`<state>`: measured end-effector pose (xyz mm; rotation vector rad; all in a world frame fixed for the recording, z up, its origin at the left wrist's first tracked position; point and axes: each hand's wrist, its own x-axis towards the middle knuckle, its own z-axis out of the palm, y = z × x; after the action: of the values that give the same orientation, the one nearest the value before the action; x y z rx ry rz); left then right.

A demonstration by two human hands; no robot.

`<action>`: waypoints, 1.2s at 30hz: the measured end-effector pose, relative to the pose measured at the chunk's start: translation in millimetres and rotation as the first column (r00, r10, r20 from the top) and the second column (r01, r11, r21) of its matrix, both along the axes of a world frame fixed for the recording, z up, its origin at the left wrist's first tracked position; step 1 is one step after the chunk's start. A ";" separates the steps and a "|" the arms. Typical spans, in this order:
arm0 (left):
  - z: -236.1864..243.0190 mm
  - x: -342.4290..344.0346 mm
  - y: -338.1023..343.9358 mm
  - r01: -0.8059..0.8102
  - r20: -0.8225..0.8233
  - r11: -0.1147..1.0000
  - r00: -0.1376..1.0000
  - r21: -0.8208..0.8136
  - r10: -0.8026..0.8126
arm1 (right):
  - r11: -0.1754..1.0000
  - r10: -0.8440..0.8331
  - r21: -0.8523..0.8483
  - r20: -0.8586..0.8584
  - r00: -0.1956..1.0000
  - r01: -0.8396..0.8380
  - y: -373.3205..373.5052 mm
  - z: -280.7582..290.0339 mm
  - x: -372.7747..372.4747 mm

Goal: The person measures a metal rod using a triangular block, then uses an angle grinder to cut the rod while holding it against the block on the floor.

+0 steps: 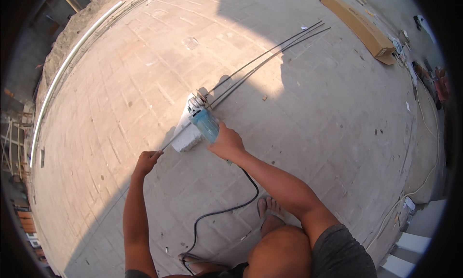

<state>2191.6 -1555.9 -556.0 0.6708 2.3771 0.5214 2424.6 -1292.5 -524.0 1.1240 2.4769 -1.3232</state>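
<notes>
My right hand (226,142) is closed round the teal body of an angle grinder (206,124). The grinder's metal head (197,103) sits over thin steel rods, at the far part of a pale, wedge-shaped block (186,139). Whether the disc touches a rod cannot be made out. My left hand (147,162) pinches the near end of a metal rod (174,136), which lies across the block and runs under the grinder. Beyond the block, several dark rods (270,53) stretch over the paving to the far right.
A black power cord (219,212) trails from the grinder past my sandalled feet (270,208). A long cardboard box (359,27) lies at the far right. A white pipe (67,68) runs along the left edge. A pale cable (429,174) lies along the right side.
</notes>
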 end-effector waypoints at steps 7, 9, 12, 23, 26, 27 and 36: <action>2.1 -3.8 0.0 0.000 0.046 1.000 0.999 0.017 -0.001 | 0.999 0.018 0.037 -0.016 1.000 -0.018 -3.8 -7.3 -2.1; -0.3 -4.0 -0.2 -0.020 0.061 1.000 0.998 -0.008 0.020 | 0.999 0.007 0.038 -0.027 1.000 -0.006 -4.2 -8.8 -2.7; -4.0 -2.4 -1.3 0.010 0.009 0.997 1.000 0.073 -0.011 | 1.000 0.014 0.028 -0.013 1.000 -0.013 -2.2 -10.8 -2.3; -3.0 -5.9 -2.0 0.005 0.040 1.000 0.999 -0.004 -0.005 | 0.999 0.034 0.027 0.029 0.999 -0.035 -2.3 -13.0 -5.5; -0.6 -5.2 -1.3 0.000 0.046 1.000 0.999 0.012 -0.001 | 0.999 0.035 0.027 0.024 0.999 -0.036 -1.6 -12.1 -6.3; -0.5 -4.8 -0.9 -0.005 0.054 1.000 0.999 0.017 0.004 | 0.999 0.038 0.020 0.006 0.999 -0.038 -1.4 -12.0 -6.2; -2.9 -5.4 -1.3 0.020 0.058 0.999 0.998 0.040 -0.023 | 0.999 0.042 0.021 0.015 0.999 -0.042 -0.3 -14.6 -6.9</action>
<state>2186.2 -1557.2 -558.9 0.6887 2.3079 0.5722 2417.7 -1292.7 -538.6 1.0763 2.4952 -1.2761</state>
